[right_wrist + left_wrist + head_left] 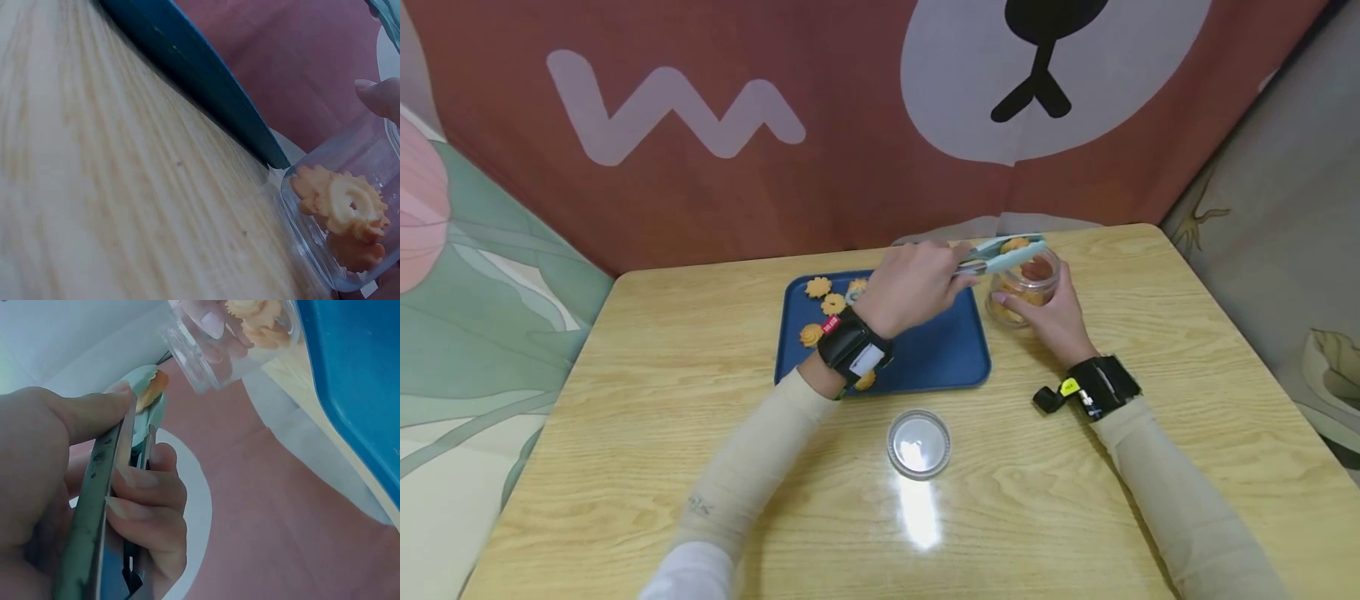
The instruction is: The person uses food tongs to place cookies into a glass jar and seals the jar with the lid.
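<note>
My left hand (917, 283) grips a pair of tongs (94, 487) with light teal tips, reaching across the tray. Between those tips sits a cookie (153, 390), held just above the mouth of a clear jar (1022, 292). My right hand (1060, 312) holds the jar, thumb and fingers around its side, and the jar leans somewhat. Several flower-shaped cookies (353, 206) lie inside it near the bottom. More cookies (817, 287) rest on the left part of the blue tray (940, 350), some hidden under my left forearm and hand.
A round clear lid (919, 444) lies on the wooden table (685, 358) in front of the tray. Behind the table's far edge hangs a reddish-brown cloth (715, 200) with a cartoon face. Patterned fabric (497, 275) stands at the left side.
</note>
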Demonstrator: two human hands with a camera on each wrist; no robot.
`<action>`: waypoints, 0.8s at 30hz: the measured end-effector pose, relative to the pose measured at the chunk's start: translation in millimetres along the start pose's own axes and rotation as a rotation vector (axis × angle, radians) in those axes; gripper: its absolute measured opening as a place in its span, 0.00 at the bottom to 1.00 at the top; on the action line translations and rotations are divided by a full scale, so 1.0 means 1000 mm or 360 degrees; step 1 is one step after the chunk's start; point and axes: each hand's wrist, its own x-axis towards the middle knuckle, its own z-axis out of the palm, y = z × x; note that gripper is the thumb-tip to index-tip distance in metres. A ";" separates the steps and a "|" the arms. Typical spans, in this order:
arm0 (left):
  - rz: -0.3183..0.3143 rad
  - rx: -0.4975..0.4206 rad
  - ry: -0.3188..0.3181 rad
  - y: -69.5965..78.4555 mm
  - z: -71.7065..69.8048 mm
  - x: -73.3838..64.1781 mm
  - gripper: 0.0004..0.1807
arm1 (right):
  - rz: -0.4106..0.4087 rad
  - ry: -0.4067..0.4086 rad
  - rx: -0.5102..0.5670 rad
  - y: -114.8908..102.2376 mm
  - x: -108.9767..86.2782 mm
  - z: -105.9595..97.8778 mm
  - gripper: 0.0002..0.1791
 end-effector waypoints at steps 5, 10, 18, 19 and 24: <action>-0.0039 -0.0037 -0.0011 0.002 0.002 0.008 0.20 | 0.0017 -0.0005 0.0021 0.001 0.001 0.000 0.46; -0.0063 -0.0035 -0.0006 0.002 0.005 0.013 0.16 | 0.0009 -0.0001 0.0007 -0.001 0.001 -0.001 0.46; -0.0037 -0.0037 -0.0038 0.003 0.007 0.016 0.19 | 0.0006 -0.0015 0.0008 0.005 0.003 -0.003 0.47; -0.0030 -0.0034 -0.0038 0.004 0.007 0.016 0.20 | 0.0005 -0.0024 0.0014 0.008 0.004 -0.003 0.47; -0.0008 -0.0030 -0.0049 0.005 0.008 0.016 0.28 | 0.0019 -0.0034 0.0007 0.025 0.009 -0.006 0.47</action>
